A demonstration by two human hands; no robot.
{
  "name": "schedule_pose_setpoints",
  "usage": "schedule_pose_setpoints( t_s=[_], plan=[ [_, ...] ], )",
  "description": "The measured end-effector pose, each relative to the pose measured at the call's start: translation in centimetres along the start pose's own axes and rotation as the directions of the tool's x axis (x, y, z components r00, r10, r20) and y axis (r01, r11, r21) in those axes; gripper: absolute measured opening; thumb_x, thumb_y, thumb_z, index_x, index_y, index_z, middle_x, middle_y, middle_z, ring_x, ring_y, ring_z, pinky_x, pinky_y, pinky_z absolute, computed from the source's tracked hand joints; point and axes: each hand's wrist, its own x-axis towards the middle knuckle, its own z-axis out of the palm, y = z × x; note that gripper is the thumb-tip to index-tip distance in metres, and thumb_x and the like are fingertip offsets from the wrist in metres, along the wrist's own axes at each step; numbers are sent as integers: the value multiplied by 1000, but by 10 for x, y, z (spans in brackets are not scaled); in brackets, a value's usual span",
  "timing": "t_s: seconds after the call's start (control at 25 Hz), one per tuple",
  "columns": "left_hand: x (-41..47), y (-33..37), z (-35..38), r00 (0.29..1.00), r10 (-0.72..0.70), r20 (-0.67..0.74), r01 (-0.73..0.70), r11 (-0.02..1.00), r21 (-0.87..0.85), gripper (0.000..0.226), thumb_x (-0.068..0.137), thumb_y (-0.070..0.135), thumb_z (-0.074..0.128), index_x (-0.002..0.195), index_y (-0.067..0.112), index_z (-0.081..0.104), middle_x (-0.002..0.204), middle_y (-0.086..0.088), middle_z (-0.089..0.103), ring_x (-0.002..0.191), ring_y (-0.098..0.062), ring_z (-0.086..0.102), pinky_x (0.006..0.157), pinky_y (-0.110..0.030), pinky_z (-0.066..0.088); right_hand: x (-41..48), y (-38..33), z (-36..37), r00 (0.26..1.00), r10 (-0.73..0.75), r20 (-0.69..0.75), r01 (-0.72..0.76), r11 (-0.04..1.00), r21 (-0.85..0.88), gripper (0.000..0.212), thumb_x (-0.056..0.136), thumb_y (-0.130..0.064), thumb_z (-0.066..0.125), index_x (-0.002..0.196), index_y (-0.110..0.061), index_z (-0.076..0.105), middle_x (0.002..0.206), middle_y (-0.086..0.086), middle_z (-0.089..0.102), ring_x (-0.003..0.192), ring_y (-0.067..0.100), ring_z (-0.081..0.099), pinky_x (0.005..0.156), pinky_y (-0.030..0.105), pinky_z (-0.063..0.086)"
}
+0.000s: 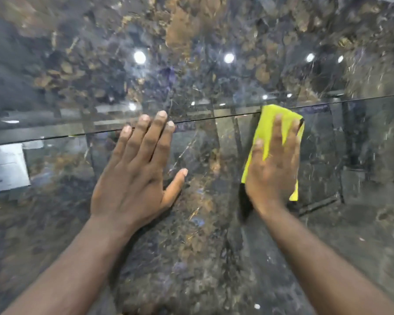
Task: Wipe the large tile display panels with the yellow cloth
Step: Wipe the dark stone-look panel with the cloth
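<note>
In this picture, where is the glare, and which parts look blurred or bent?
Head view: round white lamp reflections glare on the glossy dark marbled tile panel; the right hand pressing the yellow cloth is motion-blurred, the flat left hand sharper; the thin dark seam between panels bows slightly, likely wide-angle distortion.

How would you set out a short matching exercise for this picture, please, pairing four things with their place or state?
Column one:
1. left hand
2. right hand
3. yellow cloth
4. seam between the panels

Column two:
A. runs across the whole picture, past the fingertips
B. lies flat and bare on the dark tile panel
C. is pinned under a flat palm, its top edge at the seam
D. presses flat on the cloth

Pairs: 1-B, 2-D, 3-C, 4-A.
</note>
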Motion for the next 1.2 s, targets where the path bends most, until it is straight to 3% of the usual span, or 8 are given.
schedule_pose_setpoints(
  t_s=[0.28, 0.44, 0.52, 0.6, 0.76, 0.96, 1.12, 1.2],
  plan=[
    [-5, 1, 6, 998, 1, -57, 2, 998, 60, 84, 107, 57, 49, 170, 5, 32, 179, -14, 25, 166, -36, 25, 136, -55, 19, 55, 59, -31, 245, -921, 303, 932, 309, 187, 51, 108, -41, 62, 156, -34, 49, 168, 11, 39, 157, 35, 35, 121, 62, 36],
    [-5, 0, 8, 998, 8, -61, -5, 999, 52, 83, 106, 57, 50, 169, 5, 34, 179, -14, 26, 166, -36, 25, 134, -59, 24, 76, 59, -8, 925, -374, 68, 369, 926, 76, 56, 112, -44, 45, 165, -32, 35, 176, 8, 23, 162, 29, 26, 130, 51, 26],
    [-5, 0, 8, 998, 15, -65, -12, 999, 46, 83, 107, 57, 49, 169, 4, 34, 179, -15, 26, 166, -36, 24, 134, -59, 23, 37, 30, -1, 999, -38, 20, 37, 998, 45, 61, 111, -50, 37, 169, -33, 26, 179, 6, 13, 164, 30, 18, 128, 55, 28],
    [-4, -1, 8, 997, 21, -73, -18, 999, 34, 83, 107, 57, 48, 169, 4, 34, 178, -16, 26, 166, -37, 24, 133, -60, 24, 2, 19, -10, 902, -397, 168, 397, 917, 33, 59, 111, -47, 44, 167, -34, 31, 177, 10, 16, 164, 34, 17, 126, 60, 29],
    [-7, 0, 8, 996, 28, -88, -25, 999, 36, 81, 108, 56, 47, 168, 3, 35, 178, -17, 26, 165, -39, 25, 135, -58, 21, 53, 76, -35, 81, -947, 309, 957, 161, 242, 51, 108, -41, 55, 159, -40, 46, 168, 11, 39, 157, 37, 35, 119, 64, 39],
    [3, 17, -3, 998, -56, -10, 56, 998, 17, 84, 103, 57, 49, 163, -1, 41, 176, -22, 30, 162, -43, 27, 135, -59, 15, 92, 117, -27, 972, -211, 104, 204, 976, 70, 60, 111, -46, 42, 168, -42, 22, 178, 2, 16, 164, 24, 18, 128, 58, 25],
    [37, 57, 0, 1000, -1, -4, 1, 1000, -6, 80, 101, 56, 53, 160, 2, 47, 173, -21, 34, 159, -43, 33, 133, -61, 21, 62, 99, -24, 907, -389, 162, 396, 918, -16, 58, 112, -45, 43, 167, -31, 32, 176, 12, 20, 163, 34, 20, 127, 60, 28],
    [56, 78, 6, 999, 31, -23, -31, 999, -19, 78, 101, 54, 56, 159, 2, 49, 171, -22, 38, 155, -43, 38, 131, -62, 27, 72, 125, -35, 407, -872, 273, 880, 454, 140, 53, 109, -40, 56, 160, -30, 46, 169, 16, 36, 158, 41, 32, 124, 63, 32]
  ],
)
